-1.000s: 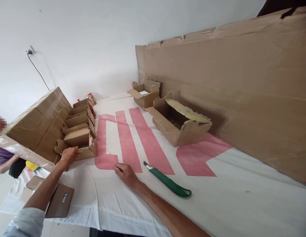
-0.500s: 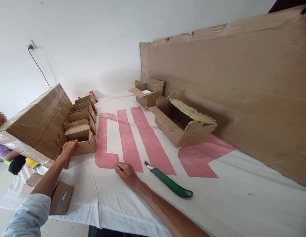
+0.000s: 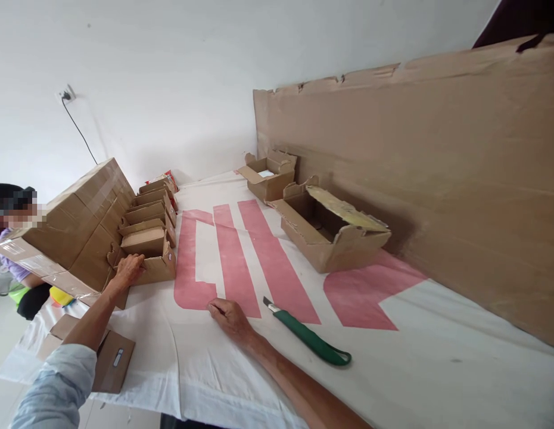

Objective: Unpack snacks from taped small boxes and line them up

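Your left hand (image 3: 128,271) is reaching across to the nearest open box (image 3: 158,271), and its fingers are bending over that box's near rim. Your thumb is not showing clearly, so I cannot tell whether you are pinching the cardboard or only touching it. That box is standing at the near end of a row of open boxes (image 3: 147,215), close beside a large taped carton (image 3: 74,223). A red packet (image 3: 171,180) is showing at the row's far end. Your right hand (image 3: 229,314) is resting on the white cloth (image 3: 438,372), its fingers curling into a loose fist, with hardly any gap between them. It is lying at the lower edge of the red print (image 3: 235,262).

Just to the right of that hand, a green-handled cutter (image 3: 308,336) is lying on the cloth (its blade is sticking out, pointing up and to the left). Farther back, an open box with a torn yellowish flap (image 3: 308,247) is standing near a tall cardboard sheet (image 3: 415,149). Behind it, a smaller open box (image 3: 270,188) is holding something white. At the near left, your left forearm is passing in front of another box (image 3: 116,363), which is bearing a small pale label (image 3: 118,357). Beyond the carton, a second person's purple sleeve (image 3: 16,268) is showing, and a black cable (image 3: 80,131) is hanging from the wall socket (image 3: 65,94).
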Demonstrator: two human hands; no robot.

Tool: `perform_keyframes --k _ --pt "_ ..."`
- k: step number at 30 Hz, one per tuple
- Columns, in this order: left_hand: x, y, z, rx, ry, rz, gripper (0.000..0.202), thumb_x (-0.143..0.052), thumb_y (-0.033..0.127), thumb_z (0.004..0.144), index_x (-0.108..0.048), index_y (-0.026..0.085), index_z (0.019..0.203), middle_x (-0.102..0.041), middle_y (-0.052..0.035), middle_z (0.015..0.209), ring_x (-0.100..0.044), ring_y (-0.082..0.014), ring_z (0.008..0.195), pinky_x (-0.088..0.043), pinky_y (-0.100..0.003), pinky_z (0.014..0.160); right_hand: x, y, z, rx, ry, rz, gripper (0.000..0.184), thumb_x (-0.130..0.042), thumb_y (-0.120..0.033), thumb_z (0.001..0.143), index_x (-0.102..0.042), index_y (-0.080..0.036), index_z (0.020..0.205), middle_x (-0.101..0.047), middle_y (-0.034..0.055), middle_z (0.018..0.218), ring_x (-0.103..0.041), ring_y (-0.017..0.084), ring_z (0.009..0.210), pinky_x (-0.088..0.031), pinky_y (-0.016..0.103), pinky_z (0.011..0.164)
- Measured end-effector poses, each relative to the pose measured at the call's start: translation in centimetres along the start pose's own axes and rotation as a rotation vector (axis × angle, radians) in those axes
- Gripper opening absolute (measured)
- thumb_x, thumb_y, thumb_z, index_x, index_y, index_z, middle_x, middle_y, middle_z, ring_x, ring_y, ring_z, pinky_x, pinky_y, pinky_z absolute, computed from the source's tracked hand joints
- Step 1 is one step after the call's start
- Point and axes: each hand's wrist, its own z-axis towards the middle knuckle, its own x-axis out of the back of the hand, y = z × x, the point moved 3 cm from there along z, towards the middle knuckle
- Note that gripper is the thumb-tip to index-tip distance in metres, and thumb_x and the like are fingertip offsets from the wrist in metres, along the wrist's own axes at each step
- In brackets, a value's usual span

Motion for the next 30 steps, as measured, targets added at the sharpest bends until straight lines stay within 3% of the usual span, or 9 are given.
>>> perform_keyframes --k 9,30 --pt "-0.1 -0.1 1.9 0.038 -0.008 0.002 0.034 -0.068 0.038 0.104 -0.068 0.017 0.130 -0.070 -0.0103 0.130 -0.070 -0.0262 0.115 -0.059 -0.050 0.101 0.1 0.0 0.0 -0.010 -0.006 -0.003 0.030 -0.049 -0.040 0.095 -0.055 -0.023 0.071 -0.056 -0.0017 0.066 -0.051 0.016 0.063 -0.039 0.027 0.063" --pt "0.4 0.0 5.2 0.082 -0.025 0.005 0.038 -0.070 0.039 0.103 -0.066 0.019 0.135 -0.068 -0.0115 0.137 -0.070 -0.0268 0.117 -0.062 -0.049 0.099 0.3 -0.4 0.0 -0.026 -0.010 0.005 0.030 -0.047 -0.039 0.095 -0.047 -0.024 0.070 -0.051 -0.0018 0.066 -0.046 0.015 0.063 -0.034 0.028 0.061"
